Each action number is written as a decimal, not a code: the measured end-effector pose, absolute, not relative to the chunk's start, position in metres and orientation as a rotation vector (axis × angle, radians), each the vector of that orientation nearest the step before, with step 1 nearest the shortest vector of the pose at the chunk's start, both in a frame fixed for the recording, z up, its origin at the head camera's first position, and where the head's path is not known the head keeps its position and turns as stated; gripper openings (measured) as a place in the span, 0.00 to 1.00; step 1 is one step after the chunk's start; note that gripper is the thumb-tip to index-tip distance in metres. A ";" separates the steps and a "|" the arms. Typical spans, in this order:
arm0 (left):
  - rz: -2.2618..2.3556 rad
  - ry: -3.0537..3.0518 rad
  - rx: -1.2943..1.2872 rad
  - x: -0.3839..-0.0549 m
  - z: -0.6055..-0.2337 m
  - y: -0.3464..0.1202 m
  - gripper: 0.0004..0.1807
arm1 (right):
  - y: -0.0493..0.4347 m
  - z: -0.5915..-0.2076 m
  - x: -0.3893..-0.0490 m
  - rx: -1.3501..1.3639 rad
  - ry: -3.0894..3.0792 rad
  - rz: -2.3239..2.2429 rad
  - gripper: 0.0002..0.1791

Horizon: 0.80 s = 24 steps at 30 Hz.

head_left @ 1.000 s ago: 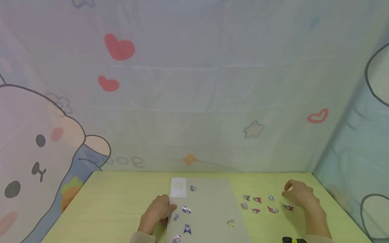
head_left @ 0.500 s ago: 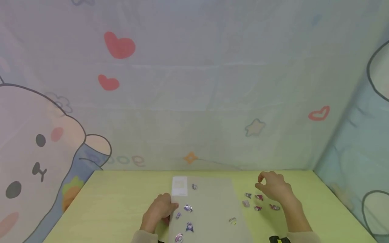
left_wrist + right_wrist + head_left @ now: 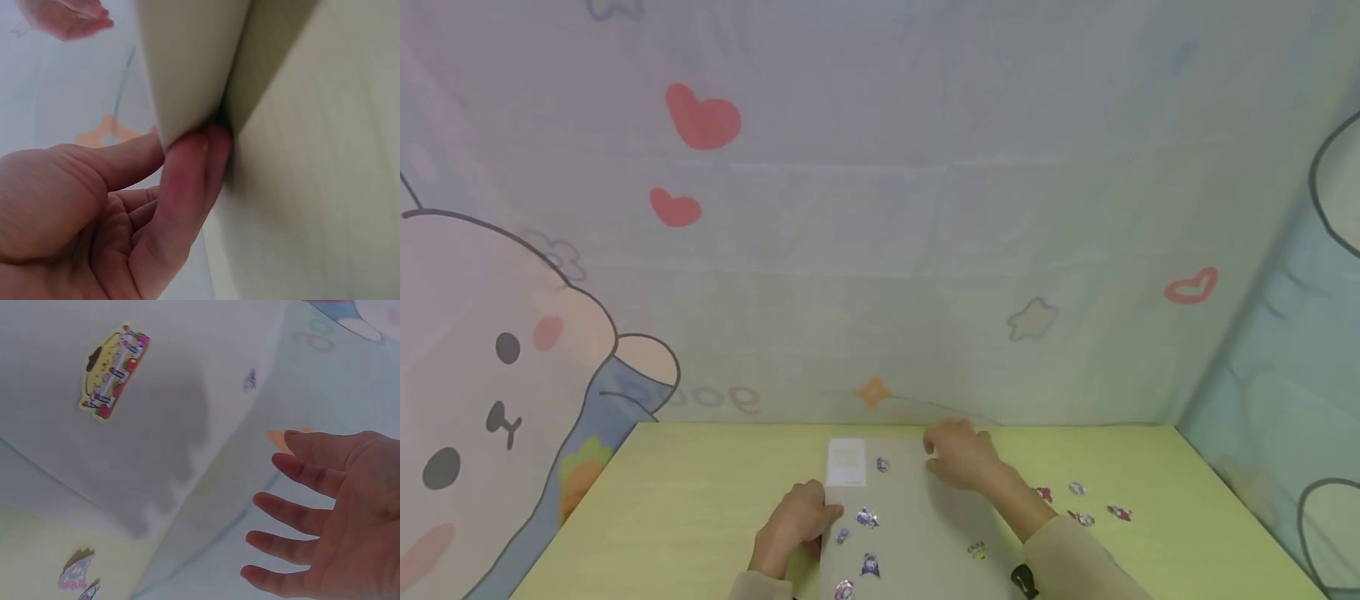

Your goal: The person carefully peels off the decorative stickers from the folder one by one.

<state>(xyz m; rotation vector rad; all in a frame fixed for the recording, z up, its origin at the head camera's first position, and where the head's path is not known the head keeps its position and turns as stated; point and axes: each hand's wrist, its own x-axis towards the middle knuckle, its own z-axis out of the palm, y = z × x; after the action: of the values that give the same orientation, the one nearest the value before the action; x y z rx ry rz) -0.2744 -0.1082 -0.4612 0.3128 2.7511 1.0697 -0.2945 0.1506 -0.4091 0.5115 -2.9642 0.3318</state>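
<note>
Six stickers (image 3: 870, 565) lie on a pale board (image 3: 921, 533), which sits near the middle of a yellow table (image 3: 722, 471). Five of them are toward the board's left side, and one yellow sticker (image 3: 115, 372) is apart, toward the right edge. A white card (image 3: 846, 462) covers the far left corner, with one sticker just beside it. The left hand (image 3: 797, 518) grasps the board's left edge, thumb on top and fingers underneath. The right hand (image 3: 962, 457) hovers above the far right part of the board, its grip released and the fingers slightly bent and spread. To the right of the board, four loose stickers (image 3: 1081, 518) show on the table, one partly hidden by the right forearm (image 3: 1018, 500).
</note>
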 end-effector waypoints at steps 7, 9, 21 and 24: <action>1.045 2.763 0.319 -0.275 -0.462 -0.108 0.15 | 0.117 -0.431 -0.314 0.530 -2.996 0.306 0.05; 1.040 2.766 0.316 -0.275 -0.462 -0.107 0.15 | 0.108 -0.436 -0.318 0.519 -3.011 0.303 0.04; 1.025 2.771 0.304 -0.276 -0.462 -0.108 0.14 | 0.091 -0.451 -0.334 0.563 -2.956 0.304 0.06; 1.030 2.774 0.304 -0.275 -0.462 -0.108 0.14 | 0.090 -0.451 -0.336 0.589 -2.940 0.294 0.04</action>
<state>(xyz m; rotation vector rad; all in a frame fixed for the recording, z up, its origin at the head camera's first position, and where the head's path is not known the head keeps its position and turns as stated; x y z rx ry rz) -0.2754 -0.1085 -0.4620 0.3041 2.7737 1.0301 -0.3360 0.0900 -0.4515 0.5892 -2.9403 0.2941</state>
